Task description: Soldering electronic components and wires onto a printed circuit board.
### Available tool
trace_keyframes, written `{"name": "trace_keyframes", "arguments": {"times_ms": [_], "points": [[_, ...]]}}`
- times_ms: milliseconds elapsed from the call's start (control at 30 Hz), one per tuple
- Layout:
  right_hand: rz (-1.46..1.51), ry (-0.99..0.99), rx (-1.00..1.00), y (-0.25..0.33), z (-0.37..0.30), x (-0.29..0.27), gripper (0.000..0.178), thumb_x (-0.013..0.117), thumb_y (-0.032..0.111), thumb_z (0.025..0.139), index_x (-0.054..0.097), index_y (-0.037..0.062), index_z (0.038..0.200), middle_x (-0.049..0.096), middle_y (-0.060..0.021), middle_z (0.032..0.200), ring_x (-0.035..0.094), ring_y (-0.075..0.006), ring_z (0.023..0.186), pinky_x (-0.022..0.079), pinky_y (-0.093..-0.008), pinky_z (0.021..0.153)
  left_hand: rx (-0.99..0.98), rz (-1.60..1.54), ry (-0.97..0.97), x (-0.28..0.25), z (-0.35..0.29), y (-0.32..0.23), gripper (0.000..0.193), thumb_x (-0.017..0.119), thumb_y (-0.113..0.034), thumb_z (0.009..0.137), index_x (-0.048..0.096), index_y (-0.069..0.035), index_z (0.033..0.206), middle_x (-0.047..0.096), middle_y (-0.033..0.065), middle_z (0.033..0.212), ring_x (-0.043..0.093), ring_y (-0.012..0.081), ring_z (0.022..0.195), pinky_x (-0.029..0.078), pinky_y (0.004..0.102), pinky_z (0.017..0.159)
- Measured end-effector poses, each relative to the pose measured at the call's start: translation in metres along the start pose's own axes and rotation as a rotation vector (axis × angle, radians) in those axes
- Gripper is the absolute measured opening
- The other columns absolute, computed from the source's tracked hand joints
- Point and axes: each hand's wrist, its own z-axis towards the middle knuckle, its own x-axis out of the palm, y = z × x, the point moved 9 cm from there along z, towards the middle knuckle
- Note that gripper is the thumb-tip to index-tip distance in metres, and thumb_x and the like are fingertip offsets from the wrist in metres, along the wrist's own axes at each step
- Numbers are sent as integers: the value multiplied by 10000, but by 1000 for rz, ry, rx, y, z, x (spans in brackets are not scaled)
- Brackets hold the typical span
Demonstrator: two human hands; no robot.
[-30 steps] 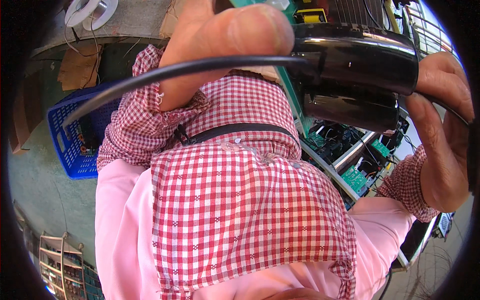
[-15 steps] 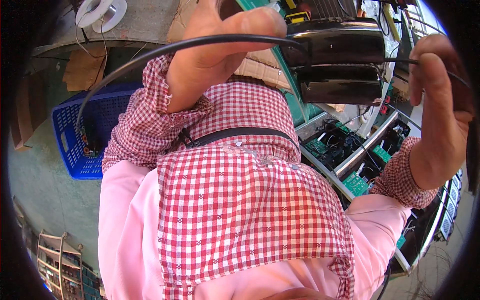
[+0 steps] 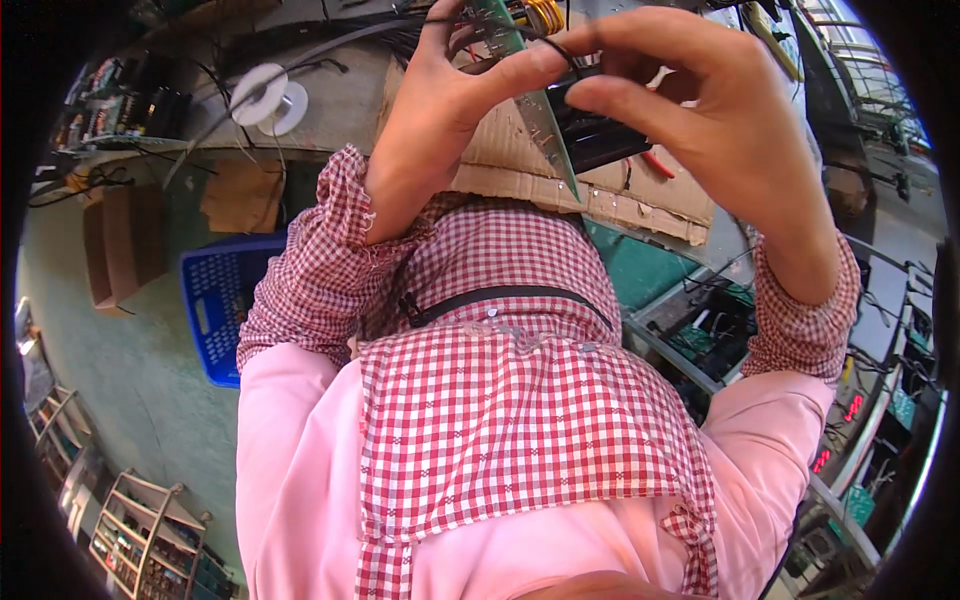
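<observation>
A grey tabletop (image 3: 345,110) spreads to the left of the left hand (image 3: 440,100), its front edge curving through the wide lens, and past that edge the dull green floor (image 3: 130,380) shows to the hand's lower left. Farther down from that hand, toward the rim, stand pale open shelves (image 3: 150,515). A metal-framed rack (image 3: 672,358) runs below the right hand (image 3: 700,100), whose upper right has bright bluish-white light behind a barred opening (image 3: 860,50).
</observation>
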Motion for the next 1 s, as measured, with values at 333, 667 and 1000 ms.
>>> {"name": "trace_keyframes", "arguments": {"times_ms": [333,667,1000], "points": [[736,-586,302,-125,-52,96,206,665,141,943,671,9,1101,711,-77,973,695,-132,793,577,-250,731,-450,1585,305,5,57,3,1065,724,-645,757,339,52,1465,675,217,1075,677,222,974,537,298,824],[1359,-866,376,-178,-61,206,239,686,88,916,664,-2,1136,706,-117,1054,709,-215,920,600,-286,761,-397,2281,527,-10,77,26,969,457,-775,852,419,-8,1442,662,249,1158,651,381,1080,522,427,941],[1231,-758,414,-184,-92,186,223,698,95,909,675,0,1110,697,-109,1018,706,-208,920,599,-301,785,-161,1256,275,-22,39,-1,665,510,-421,1011,370,56,1454,528,206,1371,500,266,1277,398,335,1061]]}}
